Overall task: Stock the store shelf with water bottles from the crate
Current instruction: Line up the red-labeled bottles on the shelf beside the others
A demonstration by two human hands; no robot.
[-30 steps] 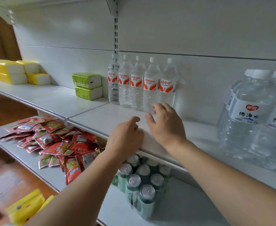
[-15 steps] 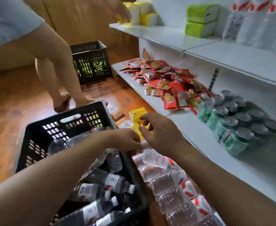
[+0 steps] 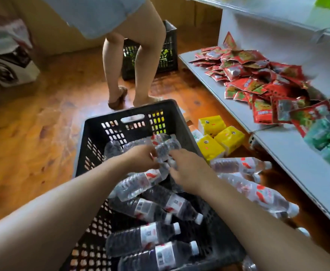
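So a second ago both hands were up at the shelf by the bottle row, now they've dropped into the black crate [image 3: 133, 122] at frame centre for a refill. Left hand [image 3: 140, 159] and right hand [image 3: 189, 169] meet on a water bottle [image 3: 165, 147] atop the pile; left fingers look curled on it, right ones I can't tell, it's blurry. The shelf's bottle row is out of view

bottles [image 3: 150, 210] are lying crisscrossed across the black crate [image 3: 94, 133], leaving bare floor only at its 9 o'clock wall. at 12 o'clock a person's legs [image 3: 138, 75] are blocking the aisle. at 3 o'clock, loose bottles [image 3: 258, 192] and yellow packs [image 3: 218, 137] are crowding the gap before the shelf [image 3: 289, 153].
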